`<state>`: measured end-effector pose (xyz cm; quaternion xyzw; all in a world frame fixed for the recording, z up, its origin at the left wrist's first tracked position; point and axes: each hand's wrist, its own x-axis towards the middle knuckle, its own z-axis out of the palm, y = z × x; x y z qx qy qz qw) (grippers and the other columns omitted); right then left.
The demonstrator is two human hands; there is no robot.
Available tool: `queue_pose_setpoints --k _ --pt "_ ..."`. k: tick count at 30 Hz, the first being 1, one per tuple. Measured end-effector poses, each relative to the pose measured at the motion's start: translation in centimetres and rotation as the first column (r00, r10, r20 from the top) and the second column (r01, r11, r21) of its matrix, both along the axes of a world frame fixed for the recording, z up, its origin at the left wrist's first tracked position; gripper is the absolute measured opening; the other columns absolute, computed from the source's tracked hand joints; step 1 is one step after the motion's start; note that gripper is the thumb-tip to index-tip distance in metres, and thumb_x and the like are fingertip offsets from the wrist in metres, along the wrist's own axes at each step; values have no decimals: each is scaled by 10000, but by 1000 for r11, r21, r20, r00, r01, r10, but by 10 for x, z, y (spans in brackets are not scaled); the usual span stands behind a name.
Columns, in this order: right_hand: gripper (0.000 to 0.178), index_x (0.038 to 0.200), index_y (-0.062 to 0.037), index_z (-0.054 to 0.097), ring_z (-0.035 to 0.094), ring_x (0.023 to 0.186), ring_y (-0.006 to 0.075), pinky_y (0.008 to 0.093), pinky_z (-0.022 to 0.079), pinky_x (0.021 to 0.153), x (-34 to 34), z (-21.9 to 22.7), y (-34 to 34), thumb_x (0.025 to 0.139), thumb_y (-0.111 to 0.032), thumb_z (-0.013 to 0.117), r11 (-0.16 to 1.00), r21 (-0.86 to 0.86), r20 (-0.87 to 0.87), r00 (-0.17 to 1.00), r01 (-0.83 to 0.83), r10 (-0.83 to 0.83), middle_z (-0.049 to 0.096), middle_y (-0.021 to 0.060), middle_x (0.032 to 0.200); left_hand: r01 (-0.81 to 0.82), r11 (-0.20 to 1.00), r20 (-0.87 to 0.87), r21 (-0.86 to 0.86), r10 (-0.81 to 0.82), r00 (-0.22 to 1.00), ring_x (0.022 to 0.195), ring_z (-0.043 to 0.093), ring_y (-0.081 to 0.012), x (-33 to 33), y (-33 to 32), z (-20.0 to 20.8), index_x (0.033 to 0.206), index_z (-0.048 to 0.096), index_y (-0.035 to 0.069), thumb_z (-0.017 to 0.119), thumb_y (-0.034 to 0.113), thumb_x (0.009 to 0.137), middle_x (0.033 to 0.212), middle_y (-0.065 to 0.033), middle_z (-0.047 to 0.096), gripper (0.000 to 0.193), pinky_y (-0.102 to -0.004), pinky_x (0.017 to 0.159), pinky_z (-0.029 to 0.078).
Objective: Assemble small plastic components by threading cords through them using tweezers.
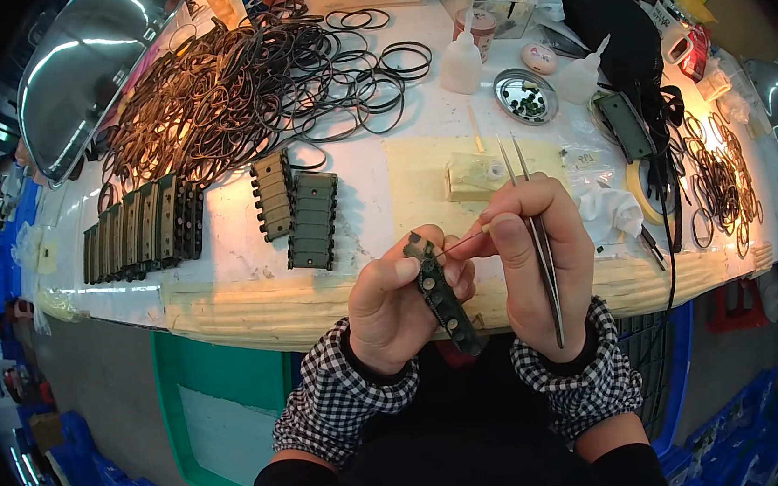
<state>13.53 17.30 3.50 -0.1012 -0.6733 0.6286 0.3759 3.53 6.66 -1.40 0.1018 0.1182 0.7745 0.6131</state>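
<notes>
Just in front of my body, my left hand (382,317) grips a dark green moulded part (439,296) with several round bosses along it, held at a slant. My right hand (526,288) pinches a thin pinkish stick (466,239), whose tip touches or nearly touches the upper end of the part. Metal tweezers (557,311) also rest in that hand, points upward, not gripping anything. Beyond my hands lies a small pale yellow block (470,180). Two green ribbed pieces (314,222) lie to the left, near a row of similar green pieces (137,228).
A large heap of dark rubber bands (216,96) covers the back left. Behind my right hand stand a metal dish (501,83) of tiny green bits and two white squeeze bottles (460,69). More bands (718,176) lie far right. A green bin (178,423) sits below the table edge.
</notes>
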Motion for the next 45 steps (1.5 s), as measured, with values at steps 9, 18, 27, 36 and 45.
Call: queue_pose_setpoints --k 9,18,27,36,45 --pt "82 957 5 473 605 649 108 220 509 578 2 4 -1 969 -76 480 997 -64 8 999 -33 34 573 78 788 -7 1000 7 -23 7 1000 834 518 -210 1 0 2 904 524 79 594 270 814 819 -69 563 223 -307 770 399" --pt "116 941 12 481 611 709 119 223 506 648 4 4 3 975 -98 474 993 -87 -53 995 77 -81 535 70 844 -53 998 -155 20 56 986 806 491 -187 -3 0 2 880 503 69 599 276 800 842 -75 544 241 -288 726 385" --pt "88 914 5 515 533 731 128 242 451 683 13 11 24 943 -78 523 936 267 -51 973 231 -225 537 70 844 -535 787 -948 308 298 -107 728 522 -157 -10 4 32 851 498 -1 594 -18 663 815 -104 546 212 -261 693 431" --pt "54 898 -25 536 474 706 158 262 424 636 10 12 19 914 -73 554 859 488 -8 985 154 -172 598 65 778 -581 646 -867 496 337 -366 598 546 -240 -5 15 24 800 545 24 663 13 566 713 -82 555 262 -307 555 457" --pt "95 871 -12 598 517 687 212 295 445 584 8 13 15 808 -6 668 858 489 0 983 159 -183 573 73 761 -572 640 -856 512 332 -395 591 546 -252 -6 16 25 790 550 27 668 22 571 701 -85 553 249 -315 551 455"
